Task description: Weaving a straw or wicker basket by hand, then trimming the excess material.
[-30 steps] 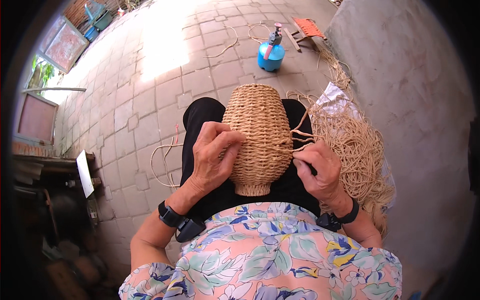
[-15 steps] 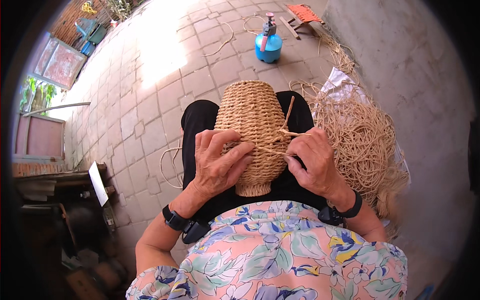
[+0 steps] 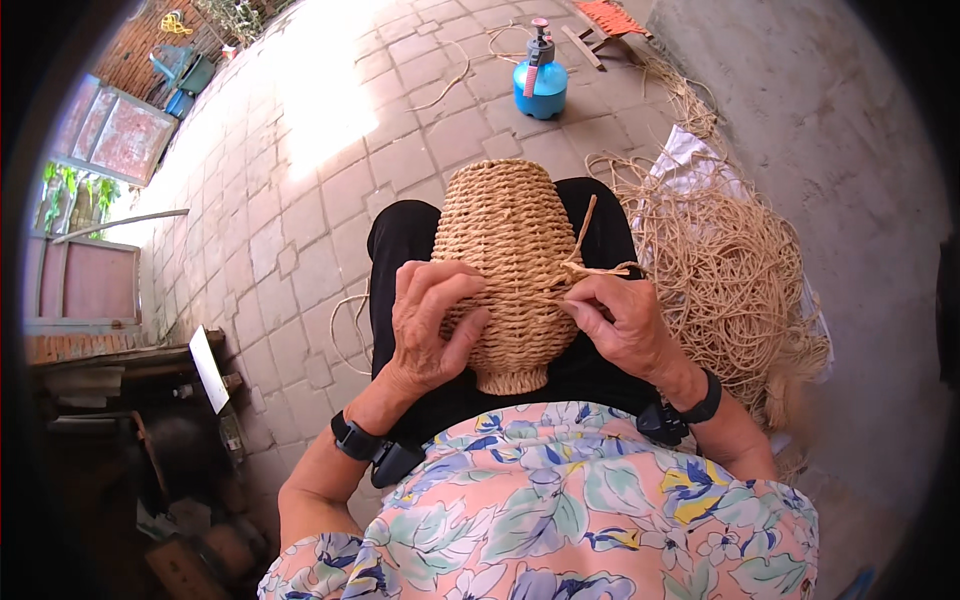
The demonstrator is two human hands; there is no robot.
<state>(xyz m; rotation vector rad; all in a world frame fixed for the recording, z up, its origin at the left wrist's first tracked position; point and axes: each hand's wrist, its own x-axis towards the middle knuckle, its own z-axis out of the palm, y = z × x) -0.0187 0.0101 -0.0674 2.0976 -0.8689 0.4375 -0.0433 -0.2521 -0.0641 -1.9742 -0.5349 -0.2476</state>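
Observation:
A woven vase-shaped basket (image 3: 505, 225) of tan twisted cord lies across my lap, its wide body between my knees and its narrow foot toward me. My left hand (image 3: 432, 325) holds the basket's left side, fingers bent against the weave and thumb lower down. At the right side, my right hand (image 3: 622, 325) pinches a strand of cord close to the weave; the fingertips hide part of it. Just above that hand, a loose cord end (image 3: 586, 228) sticks up from the basket, and another strand runs over the right knuckles.
A large tangled heap of cord (image 3: 730, 270) lies to my right on a white sack (image 3: 690, 160). Ahead on the paving stand a blue spray bottle (image 3: 540, 88) and a low stool with an orange seat (image 3: 608, 20). Dark clutter fills the lower left beside a white panel (image 3: 208, 370).
The strand that stretched across the basket between my hands is now drawn in against the weave. My right hand has moved slightly left, close to the basket; my left fingers have shifted a little.

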